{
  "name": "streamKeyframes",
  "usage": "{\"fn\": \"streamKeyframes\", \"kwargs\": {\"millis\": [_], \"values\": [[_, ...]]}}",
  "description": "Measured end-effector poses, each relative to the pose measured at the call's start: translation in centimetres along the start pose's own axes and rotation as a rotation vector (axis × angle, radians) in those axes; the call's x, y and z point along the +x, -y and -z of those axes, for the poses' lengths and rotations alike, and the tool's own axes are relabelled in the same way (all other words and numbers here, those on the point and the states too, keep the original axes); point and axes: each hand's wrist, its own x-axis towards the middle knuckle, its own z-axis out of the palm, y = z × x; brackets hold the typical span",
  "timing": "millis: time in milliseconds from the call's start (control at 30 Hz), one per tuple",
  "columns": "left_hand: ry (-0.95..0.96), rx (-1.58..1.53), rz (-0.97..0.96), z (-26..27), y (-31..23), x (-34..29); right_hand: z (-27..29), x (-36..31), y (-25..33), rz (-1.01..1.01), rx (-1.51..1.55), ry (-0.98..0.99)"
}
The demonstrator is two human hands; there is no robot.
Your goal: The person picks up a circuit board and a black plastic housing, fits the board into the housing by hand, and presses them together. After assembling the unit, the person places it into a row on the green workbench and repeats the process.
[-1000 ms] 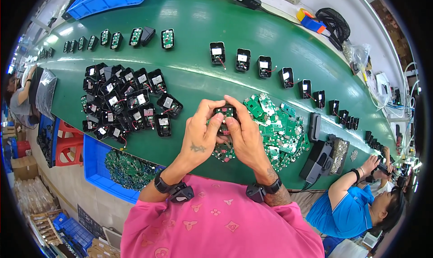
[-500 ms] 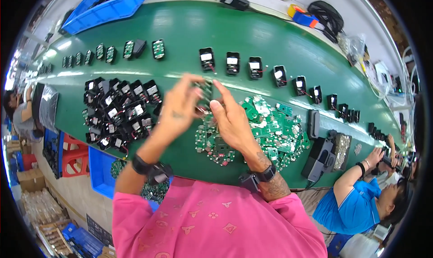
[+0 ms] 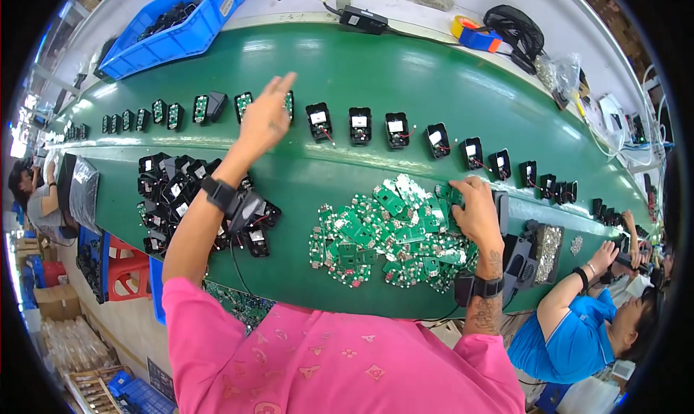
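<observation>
My left hand is stretched out over the back row, its fingers extended and apart. Partly hidden behind it stands a black case with a green board, and another board-fitted case is on its other side. At the right edge of a heap of green circuit boards, my right hand has its thumb and forefinger closed on a small circuit board. Open black cases with white labels and red wires line up to the right of my left hand.
A pile of black cases lies by my left forearm. A blue crate stands at the back left. Right of the boards are a dark device and a tray of small metal parts. A person in blue works at the right.
My hands, together on a board-fitted case before, have parted. The left has moved up and left to the row, where that case now seems to stand; the right has moved right to the boards.
</observation>
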Motion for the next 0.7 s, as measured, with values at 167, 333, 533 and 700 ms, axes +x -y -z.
{"fn": "streamKeyframes", "kwargs": {"millis": [167,333,533,700], "values": [[0.624,0.065,0.090,0.8,-6.9,-0.4,0.6,0.6,0.7,0.060,-0.094,0.058],[0.502,-0.118,0.149,0.2,-7.2,-0.4,-0.9,0.9,-1.1,0.111,-0.201,-0.118],[0.508,-1.290,0.515,5.7,-13.5,-3.9,-0.1,-0.5,2.0,-0.202,0.814,-0.312],[0.283,-1.652,0.721,4.4,-17.2,-10.5,0.7,-1.9,9.3,0.046,1.228,-0.011]]}}
